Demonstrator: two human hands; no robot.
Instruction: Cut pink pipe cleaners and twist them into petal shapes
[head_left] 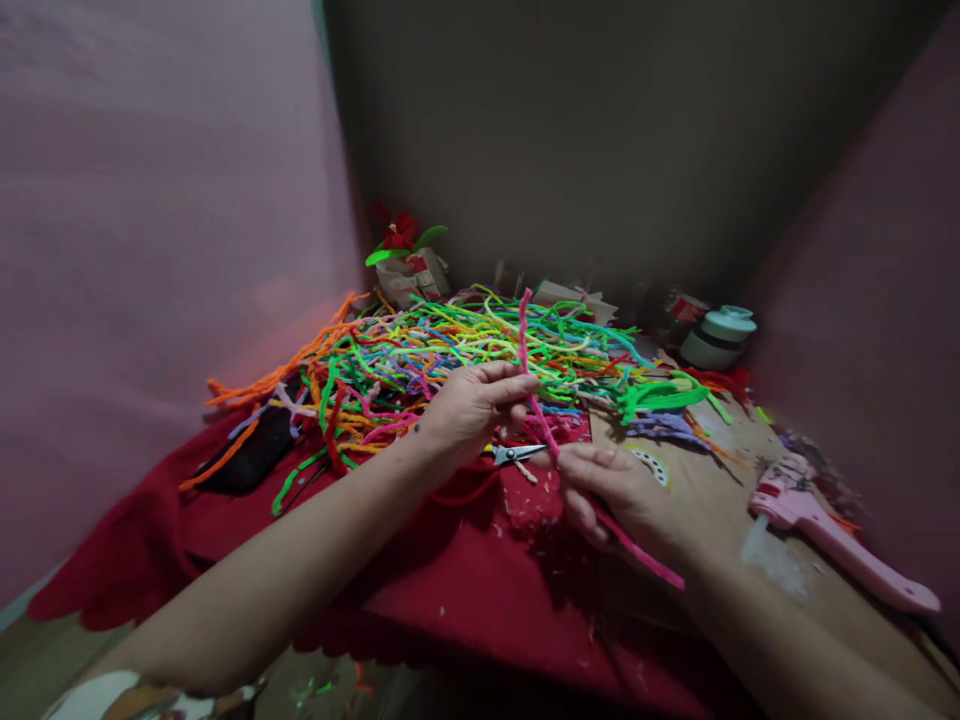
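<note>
Grip (both hands) pinches pink pipe cleaner.

Hands: two, one left hand and one right hand
Held pink fuzzy stem: one
Fuzzy stems in the heap: very many, they overlap too much for an exact count
Scissors: one pair
Pink glue gun: one
Jar: one
Red flower: one
Green leaves at the flower: two can be seen
Red cloth: one
</note>
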